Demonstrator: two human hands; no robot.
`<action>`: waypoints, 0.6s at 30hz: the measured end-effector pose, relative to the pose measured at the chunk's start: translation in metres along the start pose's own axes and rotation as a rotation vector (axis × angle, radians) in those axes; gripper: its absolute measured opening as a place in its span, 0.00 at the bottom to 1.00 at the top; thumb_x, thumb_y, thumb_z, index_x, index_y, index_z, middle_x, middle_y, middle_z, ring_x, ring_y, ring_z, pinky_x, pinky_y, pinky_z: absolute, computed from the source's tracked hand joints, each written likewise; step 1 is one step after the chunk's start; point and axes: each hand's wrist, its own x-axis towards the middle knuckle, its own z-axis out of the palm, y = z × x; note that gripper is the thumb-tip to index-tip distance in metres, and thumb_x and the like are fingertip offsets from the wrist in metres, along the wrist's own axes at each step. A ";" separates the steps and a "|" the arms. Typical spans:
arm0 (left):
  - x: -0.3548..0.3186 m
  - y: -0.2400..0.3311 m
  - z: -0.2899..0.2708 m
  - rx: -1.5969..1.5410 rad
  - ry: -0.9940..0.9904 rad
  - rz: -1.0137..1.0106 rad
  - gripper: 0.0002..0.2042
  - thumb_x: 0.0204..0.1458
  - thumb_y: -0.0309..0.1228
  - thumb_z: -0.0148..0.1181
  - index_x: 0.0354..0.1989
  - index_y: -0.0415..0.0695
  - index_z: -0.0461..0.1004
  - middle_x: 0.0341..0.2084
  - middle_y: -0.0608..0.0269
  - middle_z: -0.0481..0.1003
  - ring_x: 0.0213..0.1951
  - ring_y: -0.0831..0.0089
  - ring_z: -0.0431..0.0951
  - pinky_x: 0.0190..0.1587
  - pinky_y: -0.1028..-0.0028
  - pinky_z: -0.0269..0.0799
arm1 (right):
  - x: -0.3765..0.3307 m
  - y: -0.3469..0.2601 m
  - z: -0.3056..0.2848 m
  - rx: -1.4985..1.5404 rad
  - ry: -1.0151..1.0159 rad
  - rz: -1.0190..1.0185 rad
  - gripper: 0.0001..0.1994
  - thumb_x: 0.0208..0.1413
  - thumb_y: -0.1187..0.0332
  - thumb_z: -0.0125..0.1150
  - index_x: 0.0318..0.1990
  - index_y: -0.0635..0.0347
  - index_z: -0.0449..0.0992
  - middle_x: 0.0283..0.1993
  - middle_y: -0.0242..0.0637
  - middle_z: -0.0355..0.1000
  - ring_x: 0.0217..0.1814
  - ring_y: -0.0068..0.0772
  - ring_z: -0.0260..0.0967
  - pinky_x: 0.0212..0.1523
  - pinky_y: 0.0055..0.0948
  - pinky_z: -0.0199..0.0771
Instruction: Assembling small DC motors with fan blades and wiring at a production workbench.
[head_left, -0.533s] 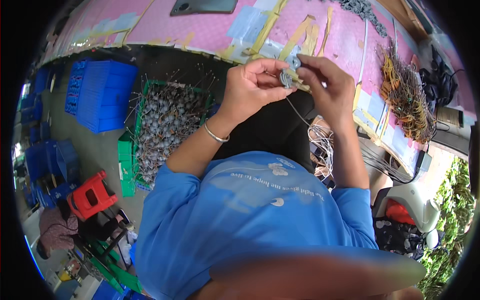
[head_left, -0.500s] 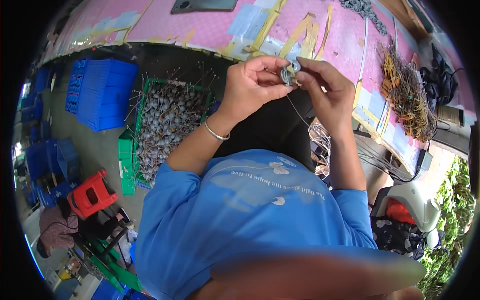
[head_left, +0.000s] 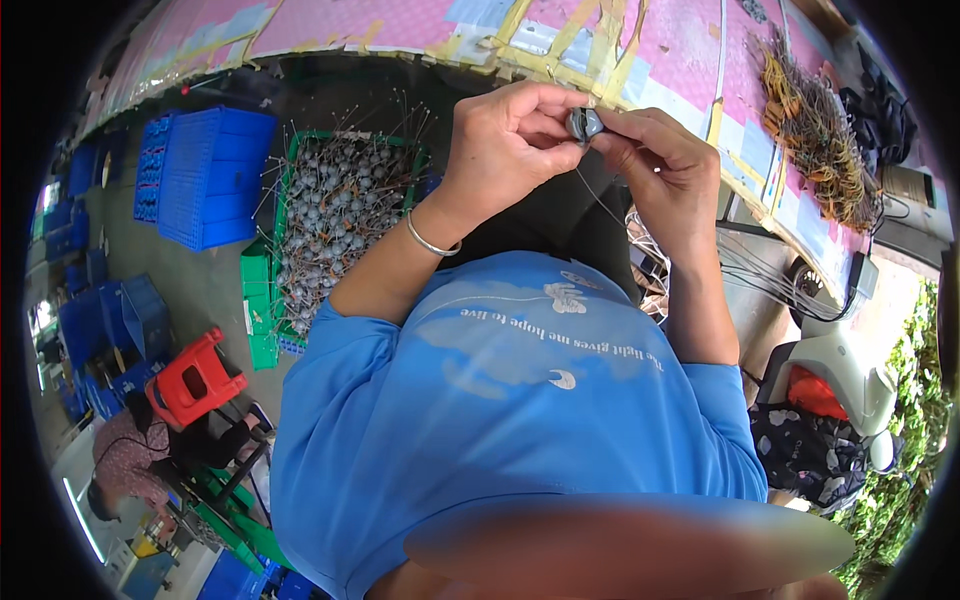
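Observation:
Over the table's front edge, my left hand (head_left: pixel 508 148) and my right hand (head_left: pixel 657 165) meet around a small rounded grey part (head_left: pixel 584 124) with a dark gap in its top. My left thumb and fingers pinch it from one side. On its other side my right thumb and forefinger press against it. A thin grey wire (head_left: pixel 597 195) hangs down from the part toward my lap. The fingers hide much of the part, so its exact kind cannot be made out.
A green crate (head_left: pixel 290 150) at the left holds many grey round parts with wires. Farther left are stacked blue crates (head_left: pixel 215 178), a red stool (head_left: pixel 195 378) and a seated person (head_left: pixel 132 455). Bundled wires (head_left: pixel 815 140) lie on the pink, taped table (head_left: pixel 670 60) at the right.
The grey part has turned between my fingers, and its dark gap now shows. Both hands stay together at the table edge. The view has shifted slightly, and the phone-like slab is out of sight.

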 end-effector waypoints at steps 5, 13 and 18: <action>-0.003 -0.004 0.007 0.282 0.075 0.281 0.19 0.36 0.17 0.68 0.41 0.39 0.76 0.24 0.61 0.76 0.23 0.71 0.80 0.27 0.76 0.77 | -0.004 0.002 0.015 0.108 0.014 0.190 0.09 0.53 0.81 0.63 0.43 0.68 0.80 0.33 0.32 0.77 0.29 0.18 0.72 0.31 0.19 0.72; 0.003 0.003 0.003 -0.082 -0.096 -0.036 0.18 0.44 0.12 0.62 0.47 0.36 0.77 0.47 0.59 0.77 0.36 0.74 0.83 0.37 0.78 0.81 | 0.003 0.029 -0.005 0.515 -0.074 0.265 0.12 0.55 0.74 0.65 0.46 0.68 0.79 0.39 0.37 0.79 0.43 0.24 0.75 0.47 0.23 0.75; 0.002 0.005 0.009 -0.382 -0.168 -0.191 0.20 0.48 0.10 0.57 0.52 0.34 0.74 0.56 0.54 0.71 0.40 0.72 0.81 0.40 0.75 0.82 | 0.000 0.042 0.002 0.877 -0.166 0.261 0.15 0.60 0.68 0.60 0.50 0.68 0.75 0.44 0.41 0.76 0.45 0.30 0.73 0.51 0.30 0.71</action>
